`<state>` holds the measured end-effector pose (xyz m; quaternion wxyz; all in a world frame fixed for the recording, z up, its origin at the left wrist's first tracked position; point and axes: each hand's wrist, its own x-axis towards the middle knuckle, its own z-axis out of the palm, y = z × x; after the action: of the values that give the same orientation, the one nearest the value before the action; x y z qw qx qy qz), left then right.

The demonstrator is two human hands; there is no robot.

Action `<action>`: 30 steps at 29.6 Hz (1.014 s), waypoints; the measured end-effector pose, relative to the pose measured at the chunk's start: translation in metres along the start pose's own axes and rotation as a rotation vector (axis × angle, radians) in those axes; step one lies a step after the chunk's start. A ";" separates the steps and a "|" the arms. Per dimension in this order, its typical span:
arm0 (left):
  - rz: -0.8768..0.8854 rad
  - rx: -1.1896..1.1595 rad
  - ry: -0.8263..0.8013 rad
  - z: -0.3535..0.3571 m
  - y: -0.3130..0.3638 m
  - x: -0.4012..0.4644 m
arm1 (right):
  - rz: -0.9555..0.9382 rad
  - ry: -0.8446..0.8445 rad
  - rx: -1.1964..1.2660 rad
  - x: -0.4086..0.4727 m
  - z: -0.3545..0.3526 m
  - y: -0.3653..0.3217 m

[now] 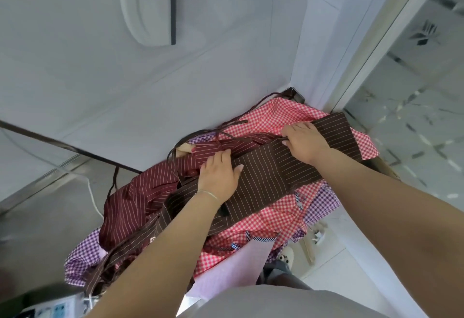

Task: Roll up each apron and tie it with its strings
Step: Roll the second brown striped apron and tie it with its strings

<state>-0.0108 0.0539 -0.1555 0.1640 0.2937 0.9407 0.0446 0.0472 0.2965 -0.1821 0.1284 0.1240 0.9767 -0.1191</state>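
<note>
Both forearms are bare, no sleeves showing anywhere along them. There's a thin, pale bracelet [207, 193] round the wrist of the left hand [221, 172], a fine band and nothing more. The right hand [305, 142] carries no ring or watch on its visible side. Down at the bottom edge, a plain grey top [276, 302], and just beside it dark grey trousers [276, 271].

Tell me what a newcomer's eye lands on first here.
Both hands stand out first: the left hand lies on a folded dark brown striped apron mid-frame, and the right hand grips its far edge. Underneath spreads red gingham cloth, with a maroon striped apron heaped left.
</note>
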 end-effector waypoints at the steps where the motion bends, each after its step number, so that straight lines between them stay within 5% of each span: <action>1: -0.017 -0.009 -0.062 0.005 0.001 0.004 | -0.012 0.000 0.011 0.000 0.000 -0.003; 6: 0.039 -0.082 -0.135 0.015 0.003 0.009 | -0.086 -0.062 -0.010 -0.012 -0.008 -0.002; 9: 0.088 -0.191 -0.369 0.018 0.001 0.010 | 0.015 -0.307 0.015 -0.023 -0.023 0.005; 12: 0.137 -0.309 -0.544 0.017 0.008 0.019 | 0.110 -0.378 -0.006 -0.023 -0.033 0.014; 15: 0.090 -0.207 -0.471 0.016 0.013 0.025 | 0.194 -0.314 -0.103 -0.020 -0.036 0.021; 21: 0.112 0.017 -0.371 0.025 -0.007 0.020 | 0.305 -0.650 -0.325 -0.032 -0.033 0.038; 24: 0.112 0.001 -0.308 0.028 -0.015 0.016 | 0.457 -0.470 -0.328 -0.034 -0.036 0.044; 27: 0.128 -0.008 -0.219 0.026 -0.018 0.012 | 0.530 0.056 -0.316 -0.041 -0.030 0.038; 30: 0.140 -0.095 -0.156 0.022 -0.019 0.011 | 0.242 0.275 -0.115 -0.055 -0.008 -0.005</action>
<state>-0.0225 0.0439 -0.1830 0.2469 0.3530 0.8991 0.0775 0.0961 0.2821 -0.1581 0.0140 0.2480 0.9682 -0.0288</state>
